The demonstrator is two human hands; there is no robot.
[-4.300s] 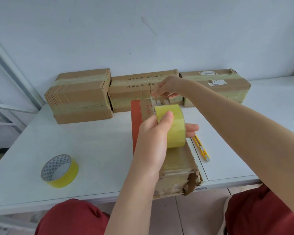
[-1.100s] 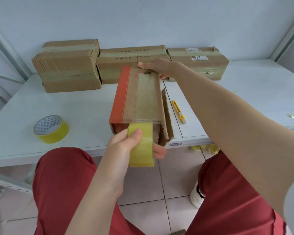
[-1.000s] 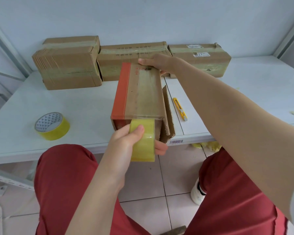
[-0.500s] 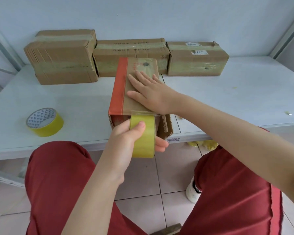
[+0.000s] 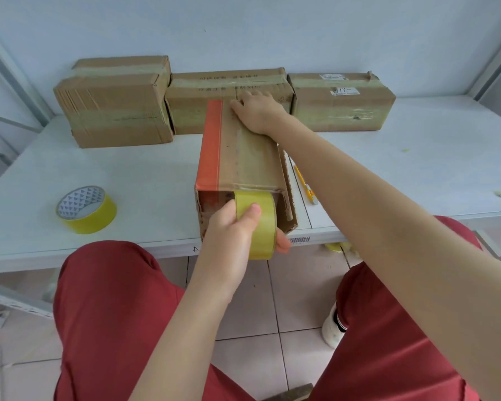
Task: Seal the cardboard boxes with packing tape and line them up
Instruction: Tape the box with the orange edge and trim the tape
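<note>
Box [image 5: 226,157] lies endwise: our right hand [image 5: 258,114] presses flat, fingers straight, pinning tape [image 5: 255,160] beneath them; left hand [image 5: 229,230] grips the roll [image 5: 261,235], likely for tautness.

Packing station, taped cartons [image 5: 113,111], white table [image 5: 128,175]

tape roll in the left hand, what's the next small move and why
Probably draw the tape roll down the near end face of the box, so the strip folds over the edge. The left hand grips the roll just below the top edge, the strip lies along the top, and the right hand presses on its far end.
</note>
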